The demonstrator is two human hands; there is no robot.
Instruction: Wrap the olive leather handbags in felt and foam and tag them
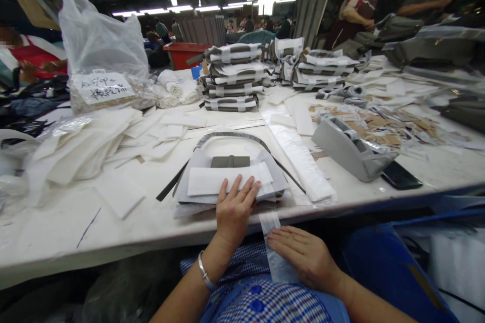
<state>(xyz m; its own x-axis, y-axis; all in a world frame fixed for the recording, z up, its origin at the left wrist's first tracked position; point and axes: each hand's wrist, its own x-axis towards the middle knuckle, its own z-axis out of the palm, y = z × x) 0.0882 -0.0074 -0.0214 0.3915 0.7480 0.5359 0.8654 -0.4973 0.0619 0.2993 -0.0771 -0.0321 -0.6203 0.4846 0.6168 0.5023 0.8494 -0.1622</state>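
Observation:
A dark handbag (230, 161) lies near the table's front edge, mostly covered by white tissue paper, with its handle (237, 135) arched behind it. A white foam sheet (206, 181) rests across the bag. My left hand (237, 209) presses on this sheet with fingers stretched out and slightly spread. Below the table edge, in front of my lap, my right hand (306, 255) has its fingers closed together over a translucent whitish strip (278, 262). Its thumb is hidden. The strip's exact kind cannot be made out.
A grey tape dispenser (352, 149) and a phone (401, 175) stand at right, beside flat plastic bags (299, 161). Foam sheets (76, 156) pile up at left. Wrapped bags (233, 78) are stacked behind. A blue bin (394, 267) is at lower right. People work farther off.

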